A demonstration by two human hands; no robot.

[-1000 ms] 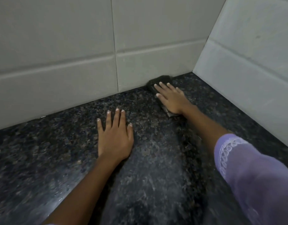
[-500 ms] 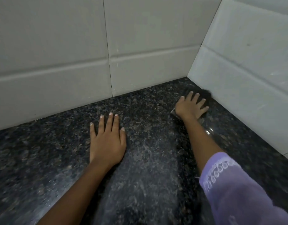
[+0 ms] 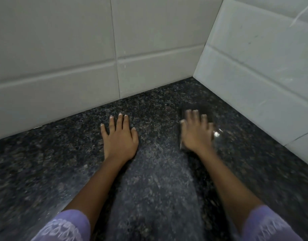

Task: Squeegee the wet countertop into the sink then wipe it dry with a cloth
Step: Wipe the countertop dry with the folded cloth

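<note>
Left hand (image 3: 119, 136) lies flat, open and empty at 10 o'clock, bracing on the desk (image 3: 45, 171); right hand (image 3: 196, 131) presses the dark cloth (image 3: 200, 108) flat at 2 o'clock, wiping.

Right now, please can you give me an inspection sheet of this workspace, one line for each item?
Surface: dark speckled countertop, glossy, with a bright glint beside the right hand.
Job's things: dark cloth flat under the right hand; blurred. No squeegee or sink seen.
Clutter: nothing seen.
Grips: left hand flat on the countertop, fingers spread, holding nothing; right hand pressing on the cloth, blurred by motion.
Cables: nothing seen.
Surroundings: pale tiled wall at the back, another on the right, meeting in a corner; purple sleeves on both arms.
</note>
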